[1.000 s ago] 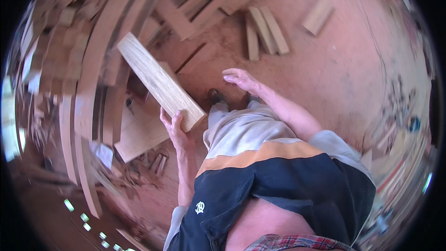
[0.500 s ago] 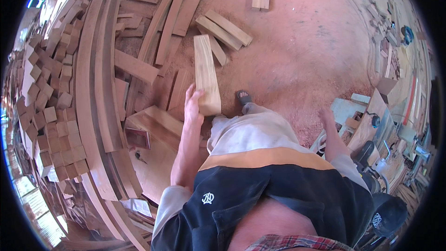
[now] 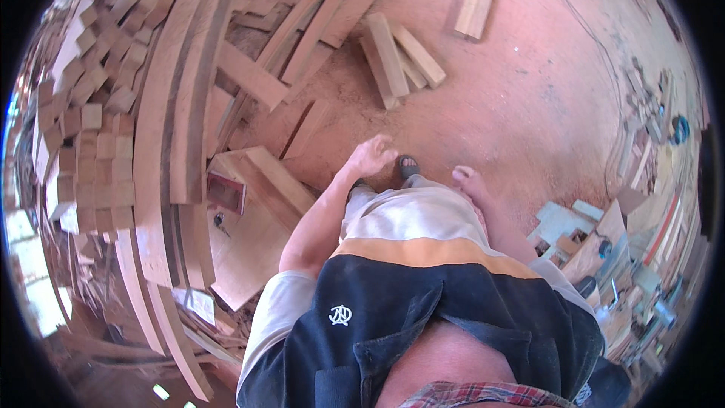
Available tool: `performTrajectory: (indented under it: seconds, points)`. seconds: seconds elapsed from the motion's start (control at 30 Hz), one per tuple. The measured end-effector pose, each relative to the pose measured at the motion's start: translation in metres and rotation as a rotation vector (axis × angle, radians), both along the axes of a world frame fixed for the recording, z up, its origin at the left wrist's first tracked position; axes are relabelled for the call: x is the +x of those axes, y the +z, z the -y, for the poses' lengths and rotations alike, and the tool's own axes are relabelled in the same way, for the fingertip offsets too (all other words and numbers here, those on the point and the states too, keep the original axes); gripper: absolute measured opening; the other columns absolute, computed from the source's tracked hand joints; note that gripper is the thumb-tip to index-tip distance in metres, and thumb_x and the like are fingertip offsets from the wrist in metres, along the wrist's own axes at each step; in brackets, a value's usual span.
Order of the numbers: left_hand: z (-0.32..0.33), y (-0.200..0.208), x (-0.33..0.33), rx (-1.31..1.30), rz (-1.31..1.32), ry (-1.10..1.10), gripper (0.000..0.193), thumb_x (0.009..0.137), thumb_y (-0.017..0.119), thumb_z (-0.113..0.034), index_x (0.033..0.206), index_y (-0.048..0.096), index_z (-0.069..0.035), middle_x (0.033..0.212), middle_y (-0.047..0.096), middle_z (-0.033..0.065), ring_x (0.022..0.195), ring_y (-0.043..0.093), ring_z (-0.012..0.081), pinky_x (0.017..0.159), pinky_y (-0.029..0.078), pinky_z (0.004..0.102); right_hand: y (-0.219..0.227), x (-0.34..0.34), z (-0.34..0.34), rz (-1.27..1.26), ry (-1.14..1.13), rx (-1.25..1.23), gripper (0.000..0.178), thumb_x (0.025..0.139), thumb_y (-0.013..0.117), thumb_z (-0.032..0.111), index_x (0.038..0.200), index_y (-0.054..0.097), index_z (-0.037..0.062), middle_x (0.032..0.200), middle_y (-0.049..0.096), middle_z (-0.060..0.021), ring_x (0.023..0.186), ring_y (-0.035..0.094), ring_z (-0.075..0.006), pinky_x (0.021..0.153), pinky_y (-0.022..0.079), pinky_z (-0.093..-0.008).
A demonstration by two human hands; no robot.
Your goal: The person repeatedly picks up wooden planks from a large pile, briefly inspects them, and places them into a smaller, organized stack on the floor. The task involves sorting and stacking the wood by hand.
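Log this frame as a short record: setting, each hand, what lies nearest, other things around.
setting: workshop with a dusty red floor
left hand: empty, fingers loosely spread, above the floor
right hand: empty, hanging by the hip
nearest wood: flat board to the left of the left hand
ahead: short planks lying in a loose group
left side: stacked wood blocks, long curved boards
right side: cluttered scraps

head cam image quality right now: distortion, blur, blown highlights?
Head view: strong fisheye, the long planks bow toward the left rim inside a black circular vignette; bright blown-out patches at the far left edge; even warm daylight on the reddish floor, soft shadows; the left hand and right hand look slightly soft, both empty; clutter at the right rim is squeezed and hard to read.
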State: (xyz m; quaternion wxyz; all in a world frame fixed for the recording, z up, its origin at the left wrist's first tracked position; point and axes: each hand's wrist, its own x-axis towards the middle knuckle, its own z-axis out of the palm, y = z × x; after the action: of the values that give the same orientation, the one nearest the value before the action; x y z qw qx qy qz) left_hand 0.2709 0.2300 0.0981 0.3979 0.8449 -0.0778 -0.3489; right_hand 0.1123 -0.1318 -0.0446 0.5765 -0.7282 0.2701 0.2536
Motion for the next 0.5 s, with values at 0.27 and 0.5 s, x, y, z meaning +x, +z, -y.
performTrajectory:
  seconds: [0.27,0.5]
  points:
    - [-0.252,0.146,-0.033,0.098,0.409,0.695,0.062,0.094,0.076,-0.034,0.143,0.056,-0.002,0.141,0.062,0.0235,0.129,0.062,0.0346,0.109,0.049,0.0427,-0.075,0.114,0.010,-0.075,-0.179,0.311,0.010,0.105,0.065,0.016,0.114,0.066,0.0117,0.090,0.064,0.0026,0.076,0.062,-0.0092,0.061,0.051,-0.0269]
    - [-0.480,0.343,-0.041,0.798,1.398,1.103,0.064,0.091,0.079,-0.034,0.142,0.056,-0.003,0.139,0.061,0.0237,0.126,0.061,0.0379,0.105,0.050,0.0431,-0.046,0.139,-0.089,-0.073,0.073,0.135,0.019,0.104,0.064,0.021,0.118,0.062,0.0079,0.079,0.054,0.0043,0.064,0.052,-0.0085,0.052,0.042,-0.0256]
